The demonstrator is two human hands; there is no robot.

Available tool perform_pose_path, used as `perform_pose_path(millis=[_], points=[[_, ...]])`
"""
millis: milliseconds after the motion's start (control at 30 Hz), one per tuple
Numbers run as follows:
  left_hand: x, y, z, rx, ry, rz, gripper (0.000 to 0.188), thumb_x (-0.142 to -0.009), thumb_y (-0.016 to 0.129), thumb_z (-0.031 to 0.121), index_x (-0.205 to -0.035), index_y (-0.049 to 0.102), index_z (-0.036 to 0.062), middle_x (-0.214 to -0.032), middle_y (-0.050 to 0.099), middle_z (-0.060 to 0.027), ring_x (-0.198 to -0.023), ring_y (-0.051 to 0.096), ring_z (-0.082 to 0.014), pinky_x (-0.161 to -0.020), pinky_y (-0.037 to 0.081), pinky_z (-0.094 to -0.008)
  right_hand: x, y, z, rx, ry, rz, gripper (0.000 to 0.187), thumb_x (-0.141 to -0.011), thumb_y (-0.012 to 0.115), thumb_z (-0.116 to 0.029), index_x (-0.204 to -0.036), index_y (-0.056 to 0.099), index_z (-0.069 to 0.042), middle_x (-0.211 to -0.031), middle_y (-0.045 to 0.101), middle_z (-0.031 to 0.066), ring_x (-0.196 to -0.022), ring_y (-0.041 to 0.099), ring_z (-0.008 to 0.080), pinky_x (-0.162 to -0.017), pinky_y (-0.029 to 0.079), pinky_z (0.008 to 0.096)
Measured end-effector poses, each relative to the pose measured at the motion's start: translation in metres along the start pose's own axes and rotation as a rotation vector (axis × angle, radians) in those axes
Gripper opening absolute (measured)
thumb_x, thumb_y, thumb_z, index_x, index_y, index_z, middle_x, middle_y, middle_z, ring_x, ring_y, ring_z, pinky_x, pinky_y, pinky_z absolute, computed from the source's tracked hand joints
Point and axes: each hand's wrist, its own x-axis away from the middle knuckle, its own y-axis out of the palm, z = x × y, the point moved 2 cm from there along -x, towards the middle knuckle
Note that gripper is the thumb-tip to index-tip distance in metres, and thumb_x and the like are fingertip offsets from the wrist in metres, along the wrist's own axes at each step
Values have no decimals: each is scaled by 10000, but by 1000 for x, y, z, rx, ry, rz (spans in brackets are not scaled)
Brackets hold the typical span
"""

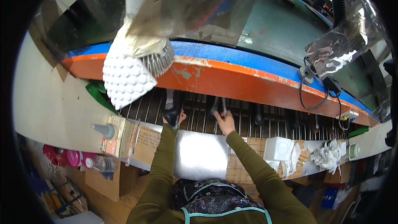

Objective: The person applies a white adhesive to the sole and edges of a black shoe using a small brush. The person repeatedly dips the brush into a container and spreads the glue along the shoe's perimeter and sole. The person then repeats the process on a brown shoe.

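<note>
My left hand is closed round a dark, glossy shoe, which covers part of its fingers. The shoe hangs over the near side of a rack of metal bars, with a pale grey patch on its upper part. My right hand pinches a thin, light-coloured stick-like tool; its far end is too small to make out. Just left of that tool, another dark shoe lies on the bars, close to my right fingertips. A third dark shoe rests farther right.
An orange and blue beam crosses beyond the bars. A lamp wrapped in white padded sheet hangs at the left. Along the near ledge lie a metal plate, a white container and crumpled white gloves. A grey nozzle stands left.
</note>
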Motion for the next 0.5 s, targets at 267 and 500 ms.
perform_pose_path(millis=[267, 500], points=[[-26, -20, 53, 116, -8, 842, 336, -799, 457, 439, -964, 622, 198, -917, 633, -58, -800, 543, -231, -684, 342, -409, -41, 60, -19, 548, 76, -130, 1082, -724, 719, -575, -1466, 161, -20, -1385, 305, 409, -1062, 578, 477, -852, 524, 489], [20, -31, 64, 286, 149, 956, 628, -857, 456, 584, -1322, 395, 166, -1317, 412, -178, -1061, 480, -381, -864, 385, -504, -63, 8, -8, 430, -34, -104, 729, -654, 764, -518, -1191, 591, -57, -1135, 641, 188, -1052, 631, 326, -901, 498, 402]])
